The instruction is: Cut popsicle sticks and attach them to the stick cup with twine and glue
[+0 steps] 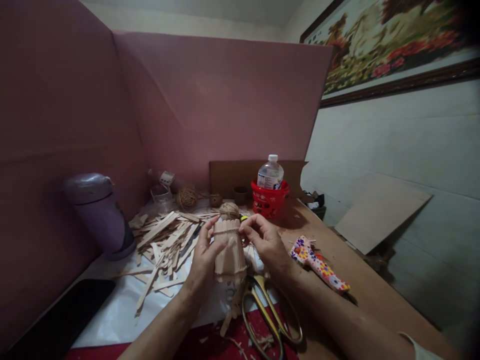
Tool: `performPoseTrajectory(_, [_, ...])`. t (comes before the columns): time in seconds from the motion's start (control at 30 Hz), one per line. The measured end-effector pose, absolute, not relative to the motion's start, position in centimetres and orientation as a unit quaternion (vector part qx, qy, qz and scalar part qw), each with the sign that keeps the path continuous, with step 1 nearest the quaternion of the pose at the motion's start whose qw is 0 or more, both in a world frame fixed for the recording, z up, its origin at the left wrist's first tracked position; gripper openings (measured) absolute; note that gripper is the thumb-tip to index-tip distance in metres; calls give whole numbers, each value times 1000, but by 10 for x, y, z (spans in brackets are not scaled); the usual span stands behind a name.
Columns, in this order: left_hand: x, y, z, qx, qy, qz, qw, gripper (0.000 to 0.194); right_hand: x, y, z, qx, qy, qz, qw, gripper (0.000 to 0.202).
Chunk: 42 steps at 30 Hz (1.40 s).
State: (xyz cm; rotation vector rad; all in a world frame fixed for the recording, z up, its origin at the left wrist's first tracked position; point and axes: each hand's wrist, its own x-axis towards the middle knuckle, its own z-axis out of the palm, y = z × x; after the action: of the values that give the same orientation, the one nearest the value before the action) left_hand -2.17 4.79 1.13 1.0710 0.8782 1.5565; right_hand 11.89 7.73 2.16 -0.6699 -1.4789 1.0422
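Note:
A small barrel-like piece made of wooden sticks stands upright between my hands, with twine bands around its top and bottom. My left hand holds its left side, the thumb across the front. At the upper right edge, the fingers of my right hand are pinched together by the upper twine band; what they pinch is too small to make out. Gold-handled scissors lie below the piece. Behind it sits a ball of twine.
Loose wooden sticks are heaped at the left near a purple bottle and a black flat object. Behind are a twine ball and a red bucket holding a clear bottle. A flower-patterned glue gun lies right.

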Motion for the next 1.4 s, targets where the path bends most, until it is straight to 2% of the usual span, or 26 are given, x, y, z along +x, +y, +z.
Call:
performPoseTrajectory(0.13, [-22, 50, 10, 454, 403, 634, 480, 64, 118, 75, 19, -282, -645, 429, 565, 16])
performPoseTrajectory(0.27, [-26, 54, 6, 453, 393, 634, 488, 64, 115, 71, 18, -290, -652, 426, 556, 17])
performPoseTrajectory(0.47, [-25, 53, 9, 451, 388, 636, 492, 69, 121, 78, 24, -292, -598, 433, 607, 20])
performPoseTrajectory(0.73, [-24, 48, 11, 504, 353, 613, 495, 75, 128, 89, 22, -313, -560, 463, 613, 24])
performPoseTrajectory(0.93, [-24, 47, 10, 507, 368, 611, 483, 51, 123, 83, 22, -297, -577, 469, 599, 22])
performPoseTrajectory(1.03, [-24, 47, 10, 504, 364, 615, 484, 49, 125, 82, 27, -300, -612, 440, 585, 21])
performPoseTrajectory(1.2, [-26, 49, 9, 516, 383, 604, 471, 52, 144, 94, 39, -449, -702, 299, 465, 17])
performPoseTrajectory(1.33, [-26, 48, 10, 534, 400, 574, 475, 73, 166, 104, 47, -508, -745, 242, 358, 10])
performPoseTrajectory(1.4, [-25, 48, 11, 537, 412, 568, 468, 77, 176, 104, 50, -526, -770, 220, 287, 10])
